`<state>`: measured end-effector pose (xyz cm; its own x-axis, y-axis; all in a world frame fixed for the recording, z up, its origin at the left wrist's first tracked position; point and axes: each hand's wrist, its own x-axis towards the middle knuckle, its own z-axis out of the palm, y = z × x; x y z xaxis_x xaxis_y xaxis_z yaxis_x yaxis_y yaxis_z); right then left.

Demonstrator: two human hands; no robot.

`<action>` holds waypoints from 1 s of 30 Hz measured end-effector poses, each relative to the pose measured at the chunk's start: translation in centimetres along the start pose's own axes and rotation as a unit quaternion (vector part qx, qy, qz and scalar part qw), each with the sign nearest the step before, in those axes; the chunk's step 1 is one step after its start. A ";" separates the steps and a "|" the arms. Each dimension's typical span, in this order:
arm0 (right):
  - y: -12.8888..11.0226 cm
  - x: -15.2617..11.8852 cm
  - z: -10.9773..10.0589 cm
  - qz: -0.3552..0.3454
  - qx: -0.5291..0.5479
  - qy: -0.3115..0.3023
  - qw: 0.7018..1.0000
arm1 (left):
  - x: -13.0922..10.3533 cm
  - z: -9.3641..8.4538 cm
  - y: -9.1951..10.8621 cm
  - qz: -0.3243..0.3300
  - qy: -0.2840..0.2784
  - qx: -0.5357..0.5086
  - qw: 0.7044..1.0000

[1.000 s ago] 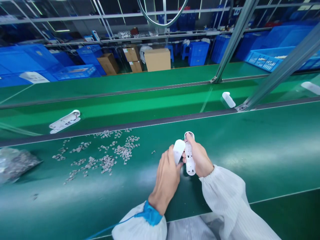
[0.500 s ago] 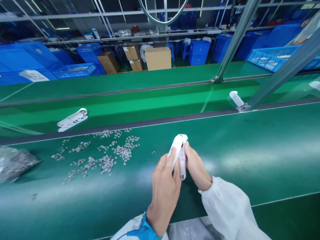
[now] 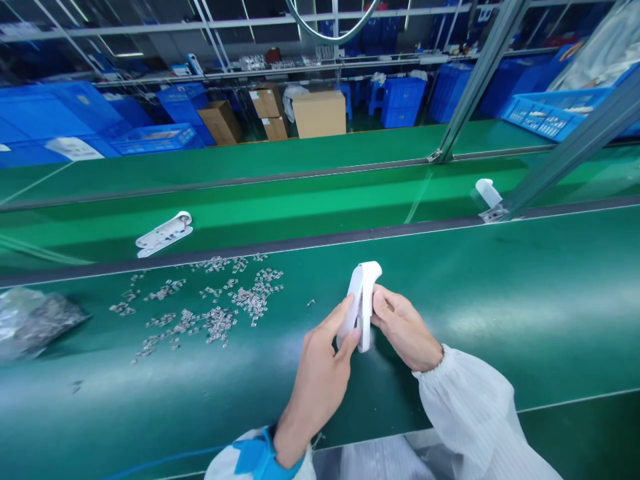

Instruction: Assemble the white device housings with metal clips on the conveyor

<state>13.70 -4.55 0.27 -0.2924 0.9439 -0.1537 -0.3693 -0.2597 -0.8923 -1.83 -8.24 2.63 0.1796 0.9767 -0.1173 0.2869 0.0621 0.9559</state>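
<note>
Between both hands is a white elongated plastic housing (image 3: 369,290) in two halves, with a narrow gap showing along its side. It is held upright above the green work surface, its rounded hooked end at the top. My left hand (image 3: 327,357) grips the left half, thumb near the lower end and fingers along the outer face. My right hand (image 3: 403,323) pinches the right side near the middle; part of its grip is hidden behind the housing. To the left, many small metal clips (image 3: 255,300) lie scattered, and a single clip (image 3: 311,303) lies closer to the housing.
A plastic bag of small parts (image 3: 37,323) rests at the far left. Beyond the dark ledge, a green conveyor belt (image 3: 300,208) carries an open white housing (image 3: 165,233) and another white piece (image 3: 488,192). A slanted metal post (image 3: 570,147) stands at right. Blue crates (image 3: 555,115) and cartons are behind.
The housing has turned in my hands, now showing its side edge, with its halves closer together. My left hand has shifted slightly left. White pieces on the belt appear further right.
</note>
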 end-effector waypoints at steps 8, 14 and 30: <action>0.1 -0.1 -0.2 0.007 0.004 -0.019 1.000 | -0.4 -0.7 -0.4 -0.031 -0.006 -0.014 0.999; 0.6 0.0 -0.2 0.006 -0.002 -0.007 1.000 | -0.7 -0.1 -0.3 -0.041 -0.007 0.007 0.999; 0.4 0.2 0.8 -0.037 -0.089 0.001 0.995 | -0.9 0.6 -1.2 -0.022 0.043 0.008 0.999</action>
<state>12.77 -4.61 0.27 -0.2680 0.9597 -0.0851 -0.2281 -0.1490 -0.9622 -1.74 -9.33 1.41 0.0853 0.9871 -0.1357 0.3078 0.1034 0.9458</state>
